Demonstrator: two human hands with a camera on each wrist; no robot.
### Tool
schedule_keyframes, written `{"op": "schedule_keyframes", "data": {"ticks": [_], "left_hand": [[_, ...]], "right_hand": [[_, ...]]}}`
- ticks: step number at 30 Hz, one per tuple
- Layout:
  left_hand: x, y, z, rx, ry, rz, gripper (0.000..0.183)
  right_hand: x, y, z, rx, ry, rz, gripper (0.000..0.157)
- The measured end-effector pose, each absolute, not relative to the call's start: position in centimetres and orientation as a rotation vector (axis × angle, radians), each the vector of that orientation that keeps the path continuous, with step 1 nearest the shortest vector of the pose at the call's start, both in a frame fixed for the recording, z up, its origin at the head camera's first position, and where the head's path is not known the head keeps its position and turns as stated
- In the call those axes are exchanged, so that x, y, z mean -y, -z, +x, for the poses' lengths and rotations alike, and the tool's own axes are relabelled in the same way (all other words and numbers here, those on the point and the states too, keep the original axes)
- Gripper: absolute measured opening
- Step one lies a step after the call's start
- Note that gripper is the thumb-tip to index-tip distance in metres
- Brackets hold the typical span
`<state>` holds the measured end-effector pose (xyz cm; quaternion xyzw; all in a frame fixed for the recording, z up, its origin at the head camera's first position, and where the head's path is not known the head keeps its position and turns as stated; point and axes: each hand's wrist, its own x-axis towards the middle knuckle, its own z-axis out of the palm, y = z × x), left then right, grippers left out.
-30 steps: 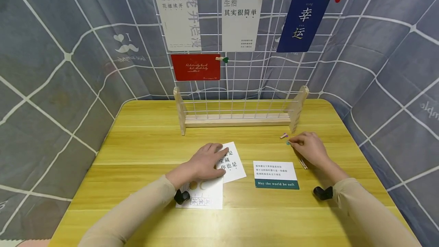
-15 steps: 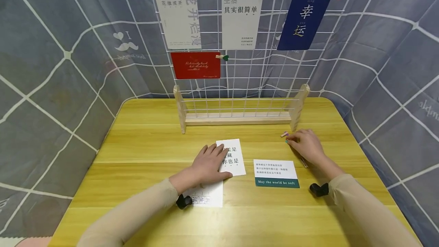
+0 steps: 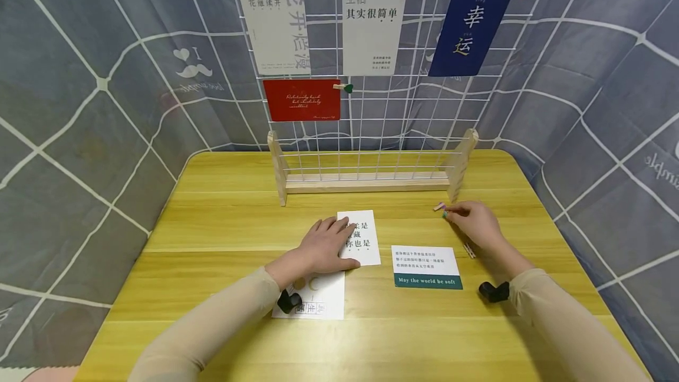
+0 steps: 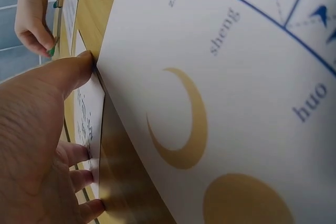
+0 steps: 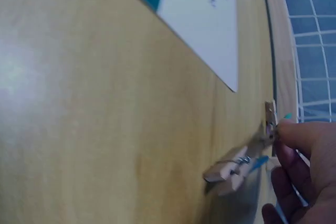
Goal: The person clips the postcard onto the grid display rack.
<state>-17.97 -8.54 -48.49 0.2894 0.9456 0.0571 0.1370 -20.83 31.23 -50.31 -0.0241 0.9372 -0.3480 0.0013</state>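
My left hand (image 3: 326,246) lies spread over a white card with black characters (image 3: 363,243), its fingertips on the card's left side. Below that hand, partly under the wrist, is another white card with a gold moon and boxed characters (image 3: 323,302). At the right, my right hand (image 3: 474,226) pinches a small wooden clothespin with a green tip (image 5: 270,131) between thumb and forefinger. A purple-tipped clothespin (image 3: 439,207) lies just beyond its fingertips. Nearer me, beside the right wrist, is a blue-tipped clothespin (image 5: 228,173).
A white-and-green card (image 3: 427,267) lies between the hands. Behind stands a white wire grid (image 3: 419,99) on a wooden base (image 3: 366,186). Clipped to it are a red card (image 3: 302,100), a blue card (image 3: 467,28) and two white cards (image 3: 371,28). Grey checked cloth surrounds the table.
My left hand has shifted the card with black characters away from me and turned it straighter. My right hand now has the green-tipped clothespin slightly raised near the purple one.
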Motion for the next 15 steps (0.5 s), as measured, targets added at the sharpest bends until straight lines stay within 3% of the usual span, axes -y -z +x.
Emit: {"op": "schedule_keyframes", "data": {"ticks": [8,15], "left_hand": [[8.4,48.1,-17.8,-2.733,-0.162,0.834,0.093],[8.4,48.1,-17.9,-2.734,-0.171,0.836,0.093]], "right_hand": [[-32.5,50.0,-20.5,-2.811,1.308,0.15,0.042],[-33.5,50.7,-20.0,-3.014,1.19,0.002,0.028]]}}
